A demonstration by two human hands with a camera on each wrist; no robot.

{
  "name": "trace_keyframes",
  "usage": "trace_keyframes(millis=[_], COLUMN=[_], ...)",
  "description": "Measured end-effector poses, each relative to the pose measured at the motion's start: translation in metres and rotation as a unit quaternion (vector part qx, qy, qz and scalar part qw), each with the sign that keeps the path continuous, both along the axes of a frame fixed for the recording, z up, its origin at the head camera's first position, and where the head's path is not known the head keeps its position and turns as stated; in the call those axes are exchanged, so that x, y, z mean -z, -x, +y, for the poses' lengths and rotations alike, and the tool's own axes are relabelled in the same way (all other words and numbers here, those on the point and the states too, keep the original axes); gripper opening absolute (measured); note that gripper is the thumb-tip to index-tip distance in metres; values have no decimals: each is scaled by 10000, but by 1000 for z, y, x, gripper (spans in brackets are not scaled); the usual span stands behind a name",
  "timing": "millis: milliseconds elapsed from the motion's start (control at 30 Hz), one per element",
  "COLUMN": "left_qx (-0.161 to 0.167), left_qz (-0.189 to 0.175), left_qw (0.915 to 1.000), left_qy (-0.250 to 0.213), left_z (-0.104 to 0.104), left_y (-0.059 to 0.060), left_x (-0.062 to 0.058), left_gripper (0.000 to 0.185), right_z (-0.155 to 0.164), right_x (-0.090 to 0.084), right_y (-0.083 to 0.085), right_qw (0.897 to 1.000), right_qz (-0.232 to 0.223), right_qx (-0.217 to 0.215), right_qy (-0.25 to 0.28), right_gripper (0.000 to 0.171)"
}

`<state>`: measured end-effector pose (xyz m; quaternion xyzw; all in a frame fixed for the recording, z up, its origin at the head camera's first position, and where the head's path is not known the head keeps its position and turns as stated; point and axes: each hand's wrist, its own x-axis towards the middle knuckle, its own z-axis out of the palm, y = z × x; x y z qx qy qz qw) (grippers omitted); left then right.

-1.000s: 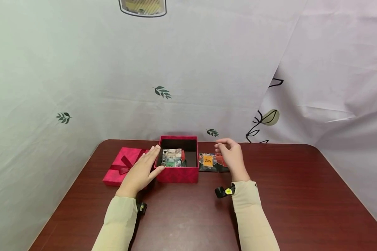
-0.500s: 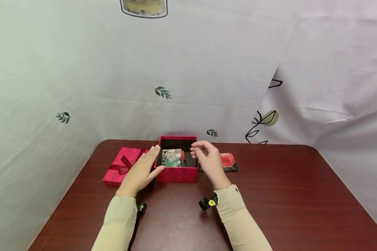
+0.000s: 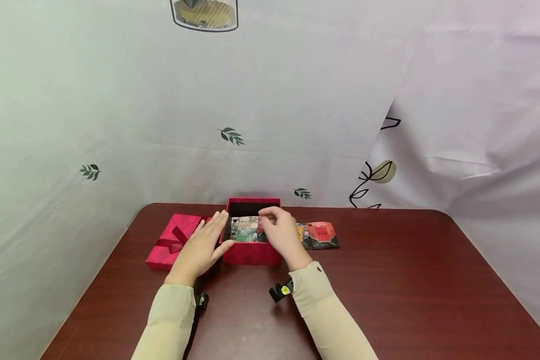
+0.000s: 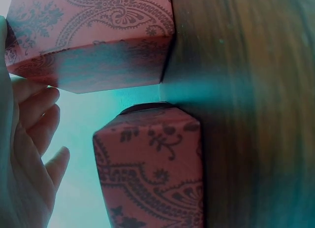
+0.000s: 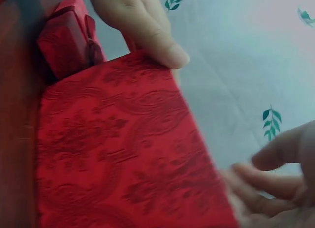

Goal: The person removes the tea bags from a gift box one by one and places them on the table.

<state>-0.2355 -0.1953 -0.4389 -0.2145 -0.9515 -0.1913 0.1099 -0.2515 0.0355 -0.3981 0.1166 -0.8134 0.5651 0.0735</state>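
White cloth backs the brown table. Near its back edge, a red box holds sachets, dark space behind. Its lid lies left, behind the spread left hand, thumb on the box. The right hand bends over the box; I cannot tell if it pinches anything. Two loose sachets lie right.

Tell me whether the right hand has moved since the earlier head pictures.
Yes, leftward: the right hand, earlier at the packets right of the red box, now reaches over that box's right edge.
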Motion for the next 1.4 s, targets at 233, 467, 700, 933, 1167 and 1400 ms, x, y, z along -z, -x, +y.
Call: trace_keyframes(millis=[233,467,700,933,1167,1400], left_qx=[18,23,27,35,19,52], left_qz=[12,2,-19,-46,-112,-118], left_qw=[10000,10000,10000,9999,9999,9998], left_qy=[4,-35,-72,-93,-115,-146], left_z=[-1,-1,-1,-1,-1,-1], left_y=[0,0,0,0,-1,-1], left_x=[0,1,2,1,1,1], left_gripper=[78,77,78,77,77,77], right_z=[-13,-23,-31,-33,-33,-31], right_x=[-12,-7,-1,4,6,6], right_y=[16,32,38,39,40,40], right_qw=[9896,9746,9644,9650,9682,9697], right_qz=[-670,-999,-1357,-1395,-1320,-1311], right_qx=[-279,-346,-186,-127,-240,-259], right_qy=[-1244,-1976,-2260,-2217,-2111,-2044], right_gripper=[27,23,57,55,56,53])
